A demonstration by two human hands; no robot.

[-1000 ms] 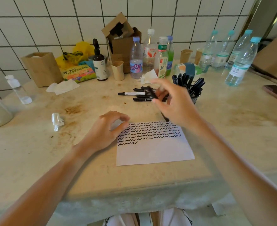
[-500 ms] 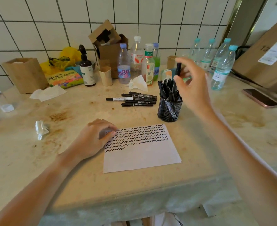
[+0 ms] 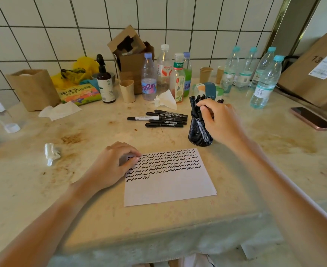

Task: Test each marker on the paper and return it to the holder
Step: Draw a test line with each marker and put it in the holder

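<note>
A white paper (image 3: 170, 187) with rows of black squiggles lies near the table's front edge. My left hand (image 3: 110, 166) rests on its upper left corner, fingertips loosely curled and pressing it down. Behind the paper's right corner stands a black mesh holder (image 3: 198, 134) with several black markers in it. My right hand (image 3: 218, 120) is at the holder's top, and its thumb and fingers are curled round a black marker (image 3: 198, 112) that stands in the holder. Several loose black markers (image 3: 164, 119) lie in a pile left of the holder.
Bottles (image 3: 148, 78), paper cups (image 3: 127, 91), a brown pump bottle (image 3: 105, 81) and cardboard boxes (image 3: 131, 54) line the tiled back wall. A phone (image 3: 312, 118) lies at the right, water bottles (image 3: 265, 83) behind it. A crumpled tissue (image 3: 51, 153) lies at the left.
My right hand carried a marker from above the paper to over the holder, then lowered it into the holder. The left hand stayed on the paper.
</note>
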